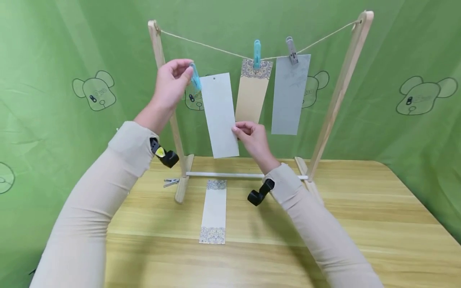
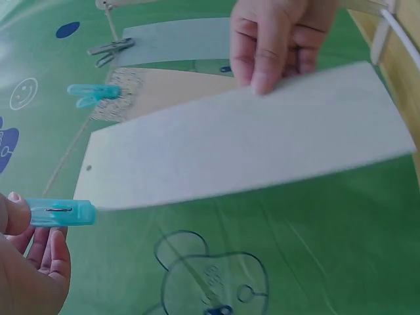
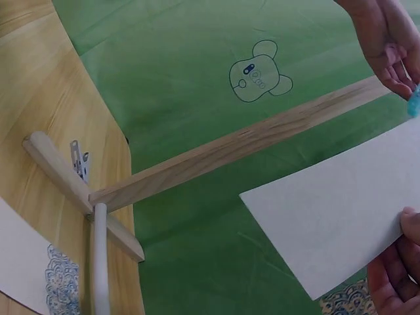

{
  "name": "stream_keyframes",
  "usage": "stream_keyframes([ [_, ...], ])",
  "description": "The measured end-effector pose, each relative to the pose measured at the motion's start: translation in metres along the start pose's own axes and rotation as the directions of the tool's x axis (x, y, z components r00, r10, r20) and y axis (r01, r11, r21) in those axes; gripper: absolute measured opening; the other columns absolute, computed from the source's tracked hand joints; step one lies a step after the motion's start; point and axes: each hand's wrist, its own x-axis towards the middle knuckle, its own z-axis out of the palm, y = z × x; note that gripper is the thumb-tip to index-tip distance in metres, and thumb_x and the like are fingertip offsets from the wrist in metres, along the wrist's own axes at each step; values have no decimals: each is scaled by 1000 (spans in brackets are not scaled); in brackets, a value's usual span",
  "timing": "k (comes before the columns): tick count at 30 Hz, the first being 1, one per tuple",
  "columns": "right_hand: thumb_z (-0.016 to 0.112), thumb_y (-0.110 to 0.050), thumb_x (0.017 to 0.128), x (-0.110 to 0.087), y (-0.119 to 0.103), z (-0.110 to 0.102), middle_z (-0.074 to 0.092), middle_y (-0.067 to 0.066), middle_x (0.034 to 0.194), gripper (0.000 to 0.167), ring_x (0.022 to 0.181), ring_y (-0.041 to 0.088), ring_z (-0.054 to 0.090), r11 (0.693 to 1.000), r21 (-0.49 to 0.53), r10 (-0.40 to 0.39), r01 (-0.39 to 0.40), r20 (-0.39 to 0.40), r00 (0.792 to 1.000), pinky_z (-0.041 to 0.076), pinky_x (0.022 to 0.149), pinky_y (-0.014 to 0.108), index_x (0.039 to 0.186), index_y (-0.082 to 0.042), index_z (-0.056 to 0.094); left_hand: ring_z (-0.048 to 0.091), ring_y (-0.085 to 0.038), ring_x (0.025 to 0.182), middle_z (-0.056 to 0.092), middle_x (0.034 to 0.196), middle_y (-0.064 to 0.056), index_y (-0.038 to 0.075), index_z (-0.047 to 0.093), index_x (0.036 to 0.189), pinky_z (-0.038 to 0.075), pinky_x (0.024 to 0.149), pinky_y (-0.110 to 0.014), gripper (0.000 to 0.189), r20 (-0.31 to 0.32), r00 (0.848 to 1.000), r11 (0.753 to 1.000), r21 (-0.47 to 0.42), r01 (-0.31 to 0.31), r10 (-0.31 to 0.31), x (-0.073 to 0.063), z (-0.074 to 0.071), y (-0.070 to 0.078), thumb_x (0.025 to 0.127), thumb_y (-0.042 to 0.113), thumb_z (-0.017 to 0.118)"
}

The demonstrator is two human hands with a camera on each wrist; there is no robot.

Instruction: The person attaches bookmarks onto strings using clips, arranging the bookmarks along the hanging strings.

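Note:
My left hand point(image 1: 169, 86) pinches a light-blue clothespin point(image 1: 195, 77) between thumb and fingers, beside the top left corner of a plain white card point(image 1: 219, 116). My right hand point(image 1: 252, 138) pinches that card by its right edge, thumb in front. The card hangs upright, slightly tilted, with a small hole near its top. In the left wrist view the clothespin point(image 2: 62, 212) lies close to the card's corner; whether they touch, I cannot tell. Behind, a tan patterned card point(image 1: 253, 94) and a grey card point(image 1: 291, 96) hang from the string point(image 1: 205, 44).
A blue clothespin point(image 1: 257, 54) and a grey clothespin point(image 1: 292, 51) fasten the hanging cards. The string spans a wooden frame point(image 1: 338, 96) with a white bottom bar point(image 1: 223, 175). On the table point(image 1: 360, 224) lie a patterned white card point(image 1: 214, 208) and a grey clothespin point(image 1: 171, 182).

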Motion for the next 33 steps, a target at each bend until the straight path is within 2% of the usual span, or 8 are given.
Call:
stream_keyframes([
  [6,66,-11,88,4,-8,2,68,8,86,20,70,8,59,1000,8,12,-11,-30,999,55,70,22,104,3,66,54,-9,88,59,100,-1,5,59,118,49,84,-17,26,-44,998,997,-69,39,-42,14,15,22,92,7,58],
  [14,65,-8,88,11,-13,-2,67,2,80,19,65,7,56,999,33,-12,15,-91,996,52,63,17,103,4,65,56,-9,87,62,101,-2,6,61,114,50,74,-11,23,-102,993,994,-106,41,-52,27,26,43,90,8,61],
  [20,66,-7,88,17,-17,-4,66,-1,76,18,62,8,56,997,50,-48,54,-122,991,49,55,15,102,4,66,57,-8,87,61,103,-1,7,61,111,50,73,-10,20,-130,989,994,-96,51,-63,37,36,57,92,9,59],
  [24,66,-7,88,19,-21,-3,68,3,80,17,63,8,56,997,48,-47,53,-130,990,51,58,20,102,3,66,57,-7,90,61,104,2,12,62,109,48,75,-10,17,-161,980,993,-51,111,-118,42,42,64,92,14,60],
  [27,66,-8,88,21,-23,-2,69,5,83,18,64,7,57,998,38,-49,55,-132,990,52,60,21,102,3,67,55,-5,91,60,104,5,15,62,108,47,77,-9,15,-182,974,991,-14,132,-132,44,46,67,92,16,60],
  [33,66,-8,88,21,-24,1,70,11,89,19,67,6,59,998,23,-59,62,-126,990,53,63,19,102,4,66,53,-3,88,59,98,5,13,63,105,45,75,-9,13,-221,972,997,-7,77,-77,49,50,71,92,13,61],
])
